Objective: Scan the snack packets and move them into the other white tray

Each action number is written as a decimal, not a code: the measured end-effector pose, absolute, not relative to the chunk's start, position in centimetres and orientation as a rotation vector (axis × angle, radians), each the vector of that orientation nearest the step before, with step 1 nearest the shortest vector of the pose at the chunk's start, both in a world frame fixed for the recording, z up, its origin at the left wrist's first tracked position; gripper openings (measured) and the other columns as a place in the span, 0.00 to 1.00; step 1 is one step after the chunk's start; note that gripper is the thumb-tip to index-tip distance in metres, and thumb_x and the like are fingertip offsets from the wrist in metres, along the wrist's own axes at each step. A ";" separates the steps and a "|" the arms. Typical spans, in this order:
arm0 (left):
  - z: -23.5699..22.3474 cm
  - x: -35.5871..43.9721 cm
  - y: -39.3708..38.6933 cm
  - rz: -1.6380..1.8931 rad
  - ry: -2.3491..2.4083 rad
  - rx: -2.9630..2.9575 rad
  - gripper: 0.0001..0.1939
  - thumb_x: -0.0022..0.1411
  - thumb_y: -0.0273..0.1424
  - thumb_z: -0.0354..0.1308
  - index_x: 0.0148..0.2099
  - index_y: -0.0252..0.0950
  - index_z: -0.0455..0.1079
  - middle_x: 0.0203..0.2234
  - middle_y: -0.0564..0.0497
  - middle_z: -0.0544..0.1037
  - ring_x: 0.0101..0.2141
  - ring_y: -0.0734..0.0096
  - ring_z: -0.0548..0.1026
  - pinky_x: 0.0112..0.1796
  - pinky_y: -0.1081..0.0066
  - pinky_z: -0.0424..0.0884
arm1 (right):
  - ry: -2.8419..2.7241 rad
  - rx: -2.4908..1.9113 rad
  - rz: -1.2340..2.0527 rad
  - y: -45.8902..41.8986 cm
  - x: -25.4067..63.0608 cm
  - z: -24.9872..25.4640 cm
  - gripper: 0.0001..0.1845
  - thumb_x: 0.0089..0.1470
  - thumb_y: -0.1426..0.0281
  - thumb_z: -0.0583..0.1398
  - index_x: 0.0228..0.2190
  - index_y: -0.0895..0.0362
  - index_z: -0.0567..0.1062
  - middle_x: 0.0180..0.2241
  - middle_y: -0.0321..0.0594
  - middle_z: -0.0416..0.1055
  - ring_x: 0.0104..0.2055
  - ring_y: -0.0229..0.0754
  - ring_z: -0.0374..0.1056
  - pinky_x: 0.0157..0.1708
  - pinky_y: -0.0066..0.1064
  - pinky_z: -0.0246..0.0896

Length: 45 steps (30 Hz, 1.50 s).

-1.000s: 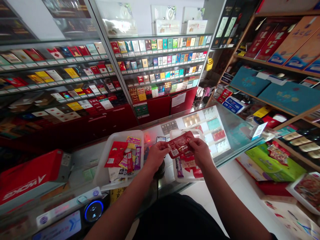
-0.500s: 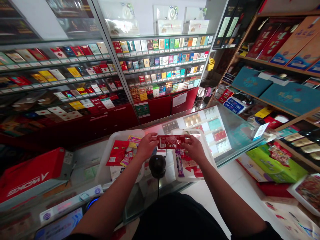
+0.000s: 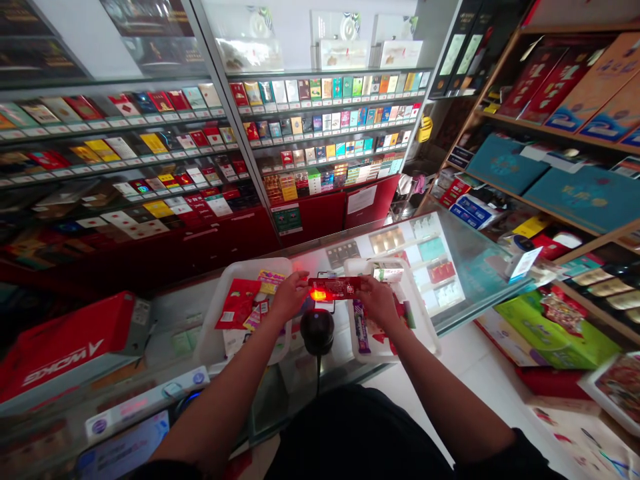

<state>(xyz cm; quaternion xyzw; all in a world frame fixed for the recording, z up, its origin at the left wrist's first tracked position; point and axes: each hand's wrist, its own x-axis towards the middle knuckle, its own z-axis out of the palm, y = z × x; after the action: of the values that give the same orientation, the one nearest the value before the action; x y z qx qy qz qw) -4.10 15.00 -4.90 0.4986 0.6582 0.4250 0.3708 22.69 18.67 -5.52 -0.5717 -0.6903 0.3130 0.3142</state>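
Observation:
A small dark red snack packet (image 3: 339,288) stretches level between my hands, with an orange-red light glowing on its left part. My left hand (image 3: 290,298) pinches its left end, and my right hand (image 3: 379,301) grips the right end. Just below the packet, on the near side, stands a black barcode scanner (image 3: 317,331) with a cable running toward me. Partly hidden behind the packet lies a phone (image 3: 326,307). To the left, a white tray (image 3: 209,337) holds red and yellow packets; to the right, another white tray (image 3: 431,339) holds a purple packet (image 3: 361,327) and red ones.
Both trays rest on a glass counter (image 3: 480,293). A red shoe-type box (image 3: 75,350) and a long white box (image 3: 147,403) stand at the left. Shelves of small packs (image 3: 330,123) line the back wall. Green boxes (image 3: 555,327) sit low on the right.
The packet has shifted slightly left and tilted, and an orange-red light now shines on its printed side. Both hands still hold it; my right hand has moved left with it.

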 end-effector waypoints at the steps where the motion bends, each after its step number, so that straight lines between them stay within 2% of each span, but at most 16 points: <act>1: -5.2 -4.2 15.0 1.062 1.705 1.296 0.22 0.54 0.30 0.64 0.53 0.36 0.74 0.36 0.47 0.84 0.37 0.60 0.80 0.42 0.64 0.73 | -1.831 -1.509 0.812 18.7 22.7 -5.8 0.20 0.53 0.70 0.62 0.49 0.53 0.77 0.40 0.40 0.81 0.43 0.48 0.76 0.46 0.39 0.66; 5: -6.4 -4.3 14.9 0.979 1.774 1.407 0.22 0.57 0.29 0.61 0.55 0.36 0.72 0.40 0.46 0.84 0.42 0.60 0.81 0.48 0.63 0.72 | -1.880 -1.495 0.775 18.5 22.8 -6.4 0.19 0.54 0.71 0.61 0.49 0.55 0.77 0.41 0.41 0.81 0.43 0.46 0.76 0.48 0.37 0.64; 10: -6.5 -4.6 14.7 0.983 1.782 1.416 0.21 0.58 0.30 0.60 0.55 0.36 0.71 0.39 0.47 0.83 0.42 0.61 0.81 0.47 0.63 0.72 | -1.906 -1.497 0.774 18.3 22.5 -5.8 0.14 0.55 0.71 0.61 0.44 0.55 0.78 0.39 0.40 0.80 0.41 0.45 0.75 0.44 0.34 0.63; 13: -5.9 -5.1 14.4 1.010 1.808 1.424 0.17 0.57 0.30 0.60 0.50 0.37 0.73 0.37 0.48 0.83 0.40 0.61 0.80 0.45 0.63 0.72 | -1.902 -1.512 0.785 18.5 21.7 -5.0 0.08 0.56 0.70 0.61 0.38 0.55 0.78 0.36 0.39 0.80 0.39 0.44 0.74 0.41 0.32 0.61; 18: -4.6 -6.9 13.2 1.091 1.836 1.362 0.09 0.56 0.33 0.60 0.39 0.37 0.75 0.34 0.49 0.82 0.36 0.62 0.79 0.42 0.64 0.72 | -1.950 -1.467 0.816 19.0 19.4 -4.0 0.05 0.56 0.69 0.61 0.34 0.55 0.78 0.34 0.38 0.79 0.36 0.45 0.73 0.39 0.33 0.60; 23: -3.5 -10.2 11.0 1.162 1.985 1.312 0.11 0.56 0.36 0.60 0.40 0.37 0.77 0.38 0.48 0.83 0.41 0.60 0.79 0.47 0.62 0.71 | -2.063 -1.158 0.793 18.8 16.1 -3.3 0.06 0.54 0.72 0.61 0.33 0.54 0.79 0.38 0.39 0.79 0.43 0.45 0.72 0.48 0.35 0.62; 26: -2.8 -12.2 9.1 1.197 2.052 1.189 0.12 0.54 0.38 0.62 0.39 0.37 0.77 0.35 0.48 0.83 0.36 0.63 0.78 0.41 0.65 0.72 | -2.159 -1.017 0.703 18.1 13.8 -2.6 0.06 0.54 0.74 0.61 0.32 0.55 0.80 0.36 0.41 0.77 0.45 0.46 0.70 0.49 0.35 0.60; 30: -1.8 -14.6 6.3 1.197 2.119 1.061 0.12 0.53 0.39 0.62 0.37 0.36 0.77 0.27 0.52 0.80 0.29 0.67 0.75 0.32 0.71 0.69 | -2.341 -0.985 0.677 16.2 10.6 -1.5 0.09 0.59 0.71 0.60 0.35 0.53 0.82 0.34 0.41 0.76 0.40 0.44 0.70 0.43 0.31 0.60; 33: -1.5 -16.6 4.5 1.193 2.151 1.004 0.12 0.52 0.39 0.62 0.36 0.37 0.76 0.26 0.53 0.79 0.28 0.68 0.74 0.31 0.71 0.67 | -2.480 -1.007 0.703 14.3 8.1 -0.8 0.12 0.64 0.67 0.57 0.36 0.53 0.81 0.35 0.41 0.79 0.38 0.42 0.72 0.40 0.29 0.60; 35: -1.7 -18.2 3.5 1.185 2.169 0.988 0.12 0.52 0.39 0.62 0.36 0.37 0.76 0.27 0.52 0.79 0.29 0.66 0.75 0.32 0.71 0.68 | -2.541 -1.033 0.707 13.0 6.6 -0.4 0.14 0.65 0.66 0.55 0.36 0.53 0.81 0.36 0.42 0.80 0.39 0.42 0.73 0.41 0.29 0.59; 41: -2.4 -22.3 1.2 1.127 2.215 0.955 0.14 0.52 0.38 0.60 0.40 0.37 0.76 0.36 0.46 0.83 0.37 0.59 0.79 0.40 0.65 0.72 | -2.673 -0.986 0.773 9.1 3.4 -0.4 0.16 0.68 0.66 0.52 0.50 0.51 0.75 0.43 0.43 0.79 0.43 0.44 0.74 0.42 0.31 0.61; 45: -2.0 -23.2 0.5 1.068 2.275 0.951 0.16 0.54 0.39 0.59 0.42 0.37 0.76 0.39 0.45 0.83 0.41 0.58 0.80 0.44 0.64 0.73 | -2.756 -1.020 0.788 7.0 2.8 -1.1 0.13 0.66 0.66 0.53 0.46 0.53 0.75 0.44 0.44 0.78 0.44 0.45 0.74 0.43 0.33 0.62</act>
<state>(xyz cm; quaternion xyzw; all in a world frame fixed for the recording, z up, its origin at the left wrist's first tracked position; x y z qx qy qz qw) -23.22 0.55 -2.01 0.3448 0.8249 0.3872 0.2252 2.85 6.97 -1.06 -0.3349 -0.9047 0.2586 0.0493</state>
